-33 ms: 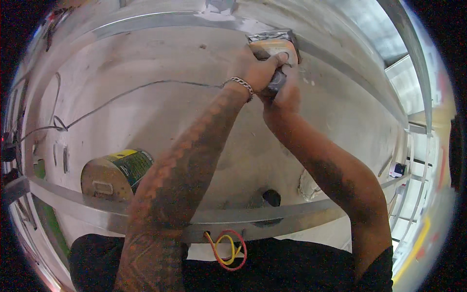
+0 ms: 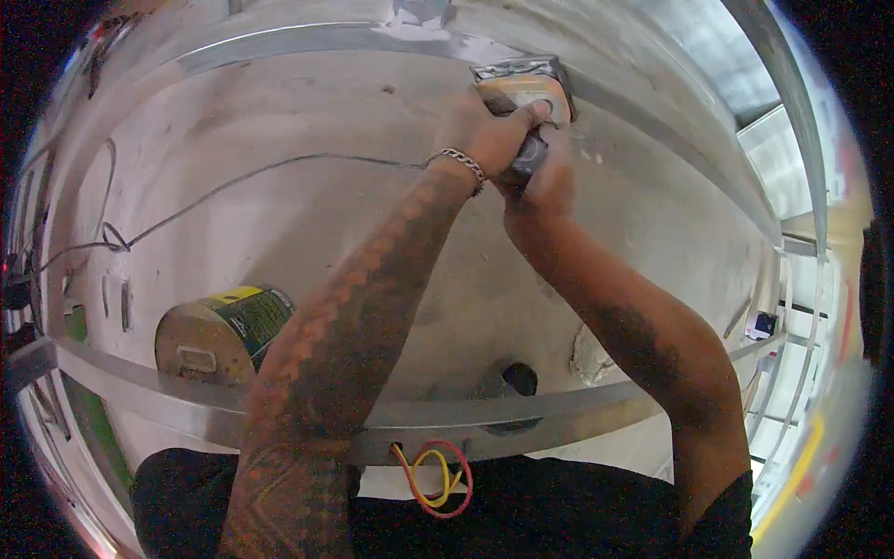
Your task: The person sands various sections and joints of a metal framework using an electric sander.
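At the far side, right of centre, I hold a power sander [image 2: 523, 86] with an orange and pale body and a dark grey rear end. Its flat front pad is against the dusty grey surface [image 2: 372, 233], beside a metal rail. My left hand [image 2: 489, 135] is closed around its left side, the thumb lying over the top. My right hand [image 2: 554, 182] grips the rear end from the right; its fingers are partly hidden and blurred. A thin dark cable [image 2: 307, 156] runs left from behind my left wrist, which wears a chain bracelet [image 2: 463, 163].
A metal can [image 2: 200, 340] with a yellow and dark green label lies on its side left of my left forearm. A metal bar [image 2: 559, 415] crosses close to my body, with red and yellow wires [image 2: 468, 480] looping from it. Metal framing [image 2: 810, 140] rises at right.
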`<control>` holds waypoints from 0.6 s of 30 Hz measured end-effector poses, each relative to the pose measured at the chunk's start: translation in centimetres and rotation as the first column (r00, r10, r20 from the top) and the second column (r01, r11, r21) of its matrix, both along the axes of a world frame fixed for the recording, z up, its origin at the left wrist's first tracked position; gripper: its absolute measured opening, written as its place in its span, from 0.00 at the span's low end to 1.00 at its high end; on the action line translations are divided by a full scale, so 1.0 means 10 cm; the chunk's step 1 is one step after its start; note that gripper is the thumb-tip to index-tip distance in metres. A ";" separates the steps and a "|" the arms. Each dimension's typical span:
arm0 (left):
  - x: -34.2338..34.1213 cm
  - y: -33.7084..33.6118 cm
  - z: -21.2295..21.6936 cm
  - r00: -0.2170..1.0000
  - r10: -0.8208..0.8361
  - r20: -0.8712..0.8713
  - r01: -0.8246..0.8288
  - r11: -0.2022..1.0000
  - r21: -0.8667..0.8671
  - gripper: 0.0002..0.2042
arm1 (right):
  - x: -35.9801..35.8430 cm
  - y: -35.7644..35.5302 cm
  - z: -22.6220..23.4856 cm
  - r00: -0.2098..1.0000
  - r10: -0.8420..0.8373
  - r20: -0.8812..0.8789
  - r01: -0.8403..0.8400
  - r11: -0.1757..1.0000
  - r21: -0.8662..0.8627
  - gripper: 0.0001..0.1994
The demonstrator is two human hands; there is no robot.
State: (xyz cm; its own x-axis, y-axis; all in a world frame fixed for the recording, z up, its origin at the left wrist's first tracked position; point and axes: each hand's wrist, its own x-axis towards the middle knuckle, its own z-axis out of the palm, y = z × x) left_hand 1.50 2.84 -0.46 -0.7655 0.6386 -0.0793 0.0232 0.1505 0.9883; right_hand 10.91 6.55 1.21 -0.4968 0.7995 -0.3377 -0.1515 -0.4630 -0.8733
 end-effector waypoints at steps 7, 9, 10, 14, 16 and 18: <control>-0.02 0.02 0.11 0.997 0.025 0.073 -0.021 0.999 -0.045 0.34 | -0.07 0.04 -0.07 1.000 0.009 0.006 -0.009 0.998 0.056 0.19; -0.03 -0.01 0.13 0.997 0.044 0.060 -0.041 0.998 -0.041 0.35 | -0.07 0.05 -0.07 1.000 0.008 0.026 -0.010 0.999 0.045 0.19; -0.04 -0.04 0.14 0.997 0.057 0.052 -0.055 0.998 -0.039 0.35 | -0.06 0.04 -0.07 1.000 0.017 -0.018 -0.016 0.999 0.040 0.19; -0.06 0.01 0.07 0.999 0.038 -0.039 -0.042 0.993 -0.111 0.36 | -0.06 -0.01 0.00 0.993 -0.060 -0.098 0.054 0.997 -0.062 0.18; -0.01 0.02 0.10 0.999 -0.012 -0.051 0.007 0.995 -0.103 0.38 | -0.01 0.07 -0.06 0.998 -0.047 -0.041 0.046 0.999 -0.025 0.18; -0.03 0.03 0.04 0.999 0.007 -0.038 -0.010 0.997 -0.079 0.38 | -0.01 0.06 -0.08 0.999 -0.032 0.012 0.032 0.999 0.001 0.18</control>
